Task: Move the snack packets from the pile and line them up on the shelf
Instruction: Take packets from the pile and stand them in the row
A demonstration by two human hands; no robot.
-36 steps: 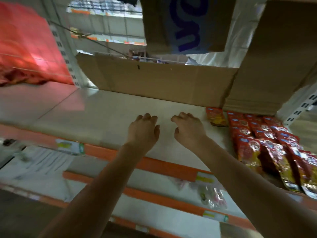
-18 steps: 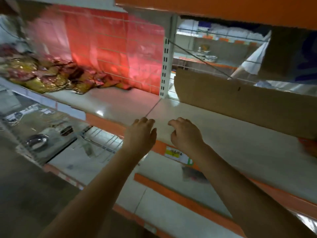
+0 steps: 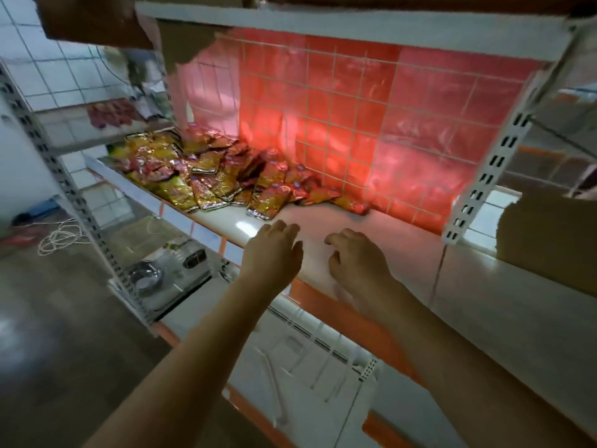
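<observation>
A white shelf [image 3: 381,240] with an orange front edge runs across in front of the person, its back wall lined with red-lit tiles [image 3: 371,124]. At the far right a sheet of brown cardboard [image 3: 549,240] stands on the shelf, well off to the right of the right hand's fingers. The pile of snack packets [image 3: 210,176], red and gold foil, lies heaped on the shelf beyond and to the left of the fingertips of both hands, its nearest packet just ahead of the left hand's fingers. The left hand [image 3: 273,253] hovers palm down over the shelf's front edge, fingers loosely extended and holding nothing. The right hand [image 3: 357,260] is beside it, apart from it, fingers slackly curled downward, also holding nothing. Below and left of the fingers, a metal bowl [image 3: 145,276] sits on a lower shelf.
</observation>
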